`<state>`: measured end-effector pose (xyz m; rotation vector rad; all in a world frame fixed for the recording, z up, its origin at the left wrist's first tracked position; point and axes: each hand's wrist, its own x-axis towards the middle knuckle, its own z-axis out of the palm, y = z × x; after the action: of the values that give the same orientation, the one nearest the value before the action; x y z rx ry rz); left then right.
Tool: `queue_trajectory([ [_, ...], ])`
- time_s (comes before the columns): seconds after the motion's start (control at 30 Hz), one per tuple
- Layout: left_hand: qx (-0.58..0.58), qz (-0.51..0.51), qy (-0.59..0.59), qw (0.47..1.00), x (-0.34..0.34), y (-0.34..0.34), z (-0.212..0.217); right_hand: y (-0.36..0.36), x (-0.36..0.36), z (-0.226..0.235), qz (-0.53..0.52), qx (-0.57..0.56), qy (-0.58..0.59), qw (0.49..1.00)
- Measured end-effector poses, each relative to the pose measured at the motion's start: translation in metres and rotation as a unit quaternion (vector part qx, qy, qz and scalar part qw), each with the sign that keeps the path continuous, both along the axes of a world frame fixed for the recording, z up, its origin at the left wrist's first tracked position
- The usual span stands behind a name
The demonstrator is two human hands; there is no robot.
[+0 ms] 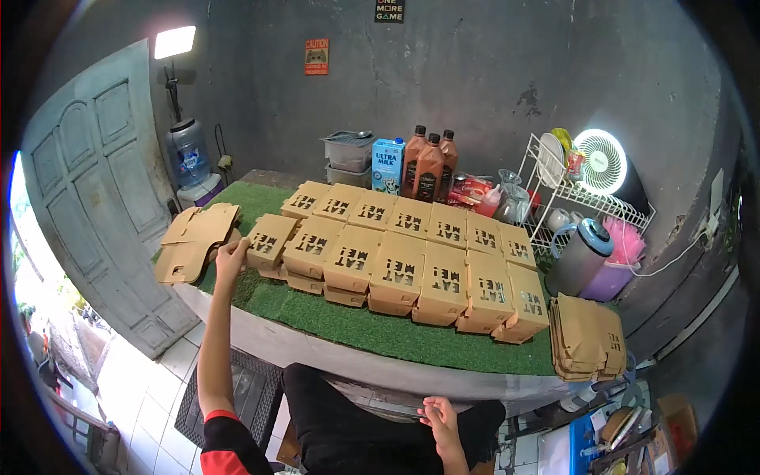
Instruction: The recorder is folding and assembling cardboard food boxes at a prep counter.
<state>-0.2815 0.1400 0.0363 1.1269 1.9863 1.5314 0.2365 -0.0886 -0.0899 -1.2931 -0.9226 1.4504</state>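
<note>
My left hand (230, 258) reaches far out over the counter, its fingers closed at the left edge of a brown cardboard box (269, 237). That box tops the left end of the front row and sits slightly askew. Beside the hand on the left lie flat, unfolded cardboard box blanks (199, 229). Further folded boxes (348, 257) with dark printed lids stand in two rows to the right, the front ones stacked. My right hand (440, 425) hovers above my lap, fingers loosely bent and apart, holding nothing.
Green artificial turf (332, 321) covers the counter. Flat cardboard pieces (587, 336) are piled at its right end, near a large grey jug (580, 257). Behind the boxes stand brown bottles (428, 168), a blue carton (387, 165) and a white dish rack (582, 194).
</note>
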Motion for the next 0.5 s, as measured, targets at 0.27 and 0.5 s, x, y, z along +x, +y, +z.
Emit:
queue_trajectory([
  [0.27, 0.039, -0.05, 0.004, 0.998, 0.008, 0.015, -0.005, 0.002, -0.005, -0.002, 0.002, -0.017, 0.002, 1.0],
  [0.5, 0.071, -0.055, -0.07, 0.994, 0.011, 0.012, -0.016, 0.001, 0.0, -0.007, 0.011, -0.029, -0.011, 0.999],
])
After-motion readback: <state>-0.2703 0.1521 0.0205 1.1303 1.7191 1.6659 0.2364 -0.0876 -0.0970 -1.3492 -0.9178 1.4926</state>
